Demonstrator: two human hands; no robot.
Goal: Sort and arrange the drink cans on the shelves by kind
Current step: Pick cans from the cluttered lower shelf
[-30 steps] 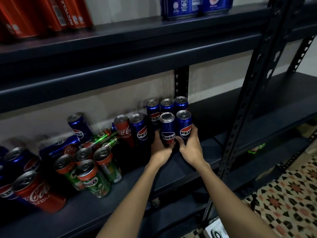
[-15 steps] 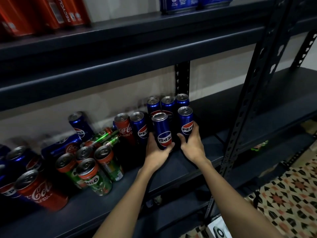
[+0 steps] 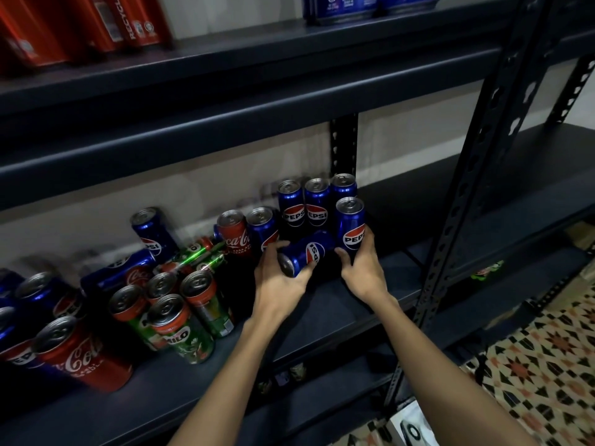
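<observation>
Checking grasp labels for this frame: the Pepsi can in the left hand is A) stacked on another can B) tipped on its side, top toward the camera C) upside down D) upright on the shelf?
B: the left hand grips the Pepsi can tipped over on its side, silver top facing the camera, while the right hand holds an upright Pepsi can beside it.

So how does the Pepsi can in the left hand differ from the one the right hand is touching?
The left hand grips a tipped Pepsi can, lying nearly on its side with its lid toward the camera; the upright Pepsi can under the right hand stands on the shelf, lid up. The tipped can's logo reads sideways, the upright can's reads level. Both are slim blue cans of the same kind.
</observation>
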